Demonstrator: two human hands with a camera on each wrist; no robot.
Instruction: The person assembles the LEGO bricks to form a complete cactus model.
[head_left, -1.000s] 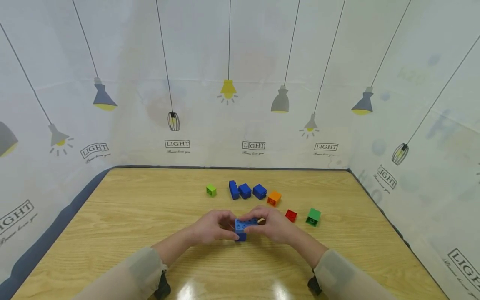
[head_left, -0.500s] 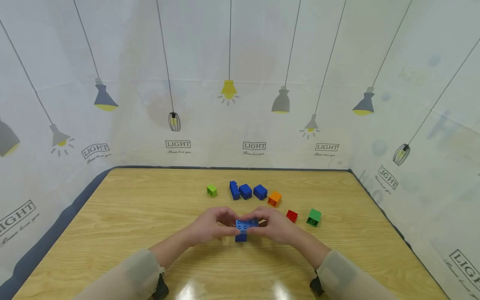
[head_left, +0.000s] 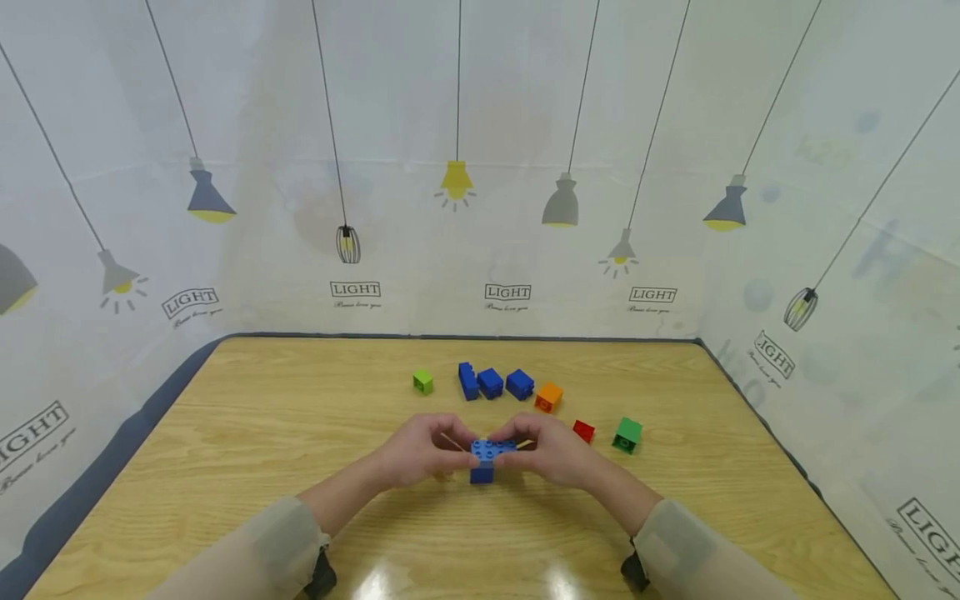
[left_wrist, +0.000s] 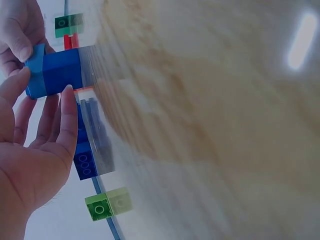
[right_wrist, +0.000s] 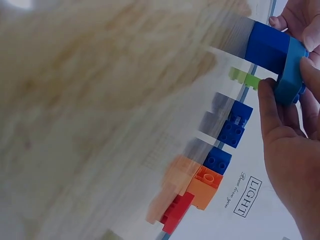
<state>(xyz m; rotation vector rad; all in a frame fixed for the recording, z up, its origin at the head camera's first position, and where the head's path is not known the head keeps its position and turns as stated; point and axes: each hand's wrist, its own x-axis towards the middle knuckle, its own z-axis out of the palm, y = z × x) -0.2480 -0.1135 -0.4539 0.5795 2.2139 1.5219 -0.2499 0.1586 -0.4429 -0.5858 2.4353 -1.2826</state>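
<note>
Near the middle of the table a lighter blue brick lies on top of a dark blue brick, its studs facing up. The upper one overhangs to the right, as the right wrist view shows. My left hand pinches the left end of the lighter blue brick, thumb in front and fingers behind. From the other side my right hand pinches the same brick toward its right end. In the left wrist view the dark blue brick stands upright on the table, beside my left fingertips.
Behind the hands lie several dark blue bricks, with a lime green brick to their left. An orange brick, a red brick and a green brick lie to the right. A printed cloth surrounds the table.
My left thumb has risen from the lower dark blue brick to the lighter blue one. My right index finger has shifted slightly right. The bricks have stayed about where they were.
</note>
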